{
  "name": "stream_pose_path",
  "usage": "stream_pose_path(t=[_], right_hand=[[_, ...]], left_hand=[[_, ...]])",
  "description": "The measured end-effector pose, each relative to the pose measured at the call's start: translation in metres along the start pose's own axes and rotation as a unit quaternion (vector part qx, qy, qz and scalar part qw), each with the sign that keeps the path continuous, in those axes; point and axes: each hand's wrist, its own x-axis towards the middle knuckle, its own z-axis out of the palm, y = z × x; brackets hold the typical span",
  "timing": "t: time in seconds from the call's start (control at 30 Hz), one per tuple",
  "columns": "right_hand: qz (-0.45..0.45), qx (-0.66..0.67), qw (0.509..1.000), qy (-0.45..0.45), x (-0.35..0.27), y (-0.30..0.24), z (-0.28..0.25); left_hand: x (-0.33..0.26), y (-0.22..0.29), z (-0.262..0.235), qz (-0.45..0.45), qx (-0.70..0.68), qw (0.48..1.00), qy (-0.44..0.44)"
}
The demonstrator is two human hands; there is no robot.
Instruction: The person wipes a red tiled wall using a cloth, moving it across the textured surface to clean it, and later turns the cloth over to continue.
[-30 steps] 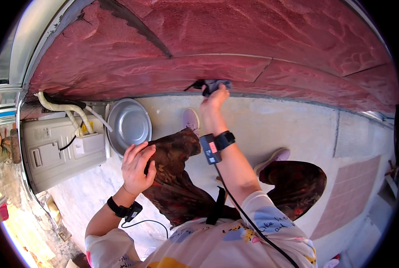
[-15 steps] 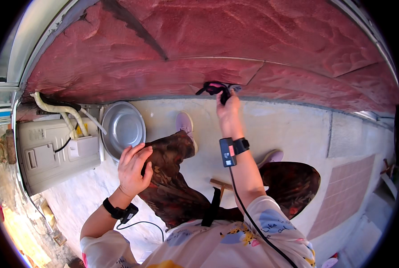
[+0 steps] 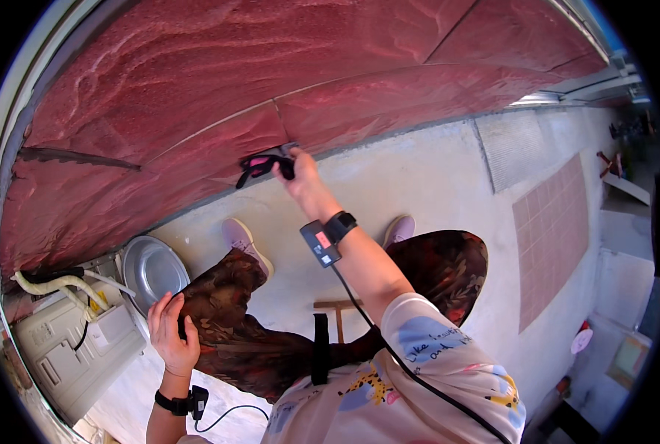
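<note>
My right hand [image 3: 302, 180] is stretched forward and closed round a bunched black, pink and grey cloth [image 3: 259, 167]. The cloth presses against the low part of the red, rough stone-tiled wall [image 3: 219, 140], just above the floor. My left hand [image 3: 173, 339] rests on my left knee with its fingers apart and holds nothing. Beside that knee, near the wall, stands a round metal basin [image 3: 152, 270]. What lies in the basin, if anything, cannot be made out.
An outdoor air-conditioner unit [image 3: 71, 362] with wrapped pipes [image 3: 56, 287] stands at the left. Under me a wooden T-shaped piece [image 3: 337, 305] is partly hidden. Pinkish floor tiles [image 3: 554, 237] and a ribbed grey mat [image 3: 509, 152] lie to the right.
The view has turned, so the wall slants and more of the right side shows. My right hand still grips the cloth at the wall; my left hand stays on my knee.
</note>
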Motion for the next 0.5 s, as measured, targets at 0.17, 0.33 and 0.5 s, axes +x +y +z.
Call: stream_pose_path(t=[0.17, 0.33, 0.5], right_hand=[[-0.287, -0.044, 0.956, 0.03, 0.018, -0.08, -0.036], [-0.476, -0.073, 0.87, 0.104, 0.06, -0.07, -0.045], [-0.299, 0.033, 0.953, 0.029, 0.086, -0.025, -0.054]], left_hand=[[0.002, -0.004, 0.002, 0.02, 0.007, 0.999, -0.027], [0.005, 0.003, 0.005, 0.024, 0.015, 0.998, -0.054], [0.012, 0.009, 0.009, 0.016, 0.024, 0.999, -0.046]])
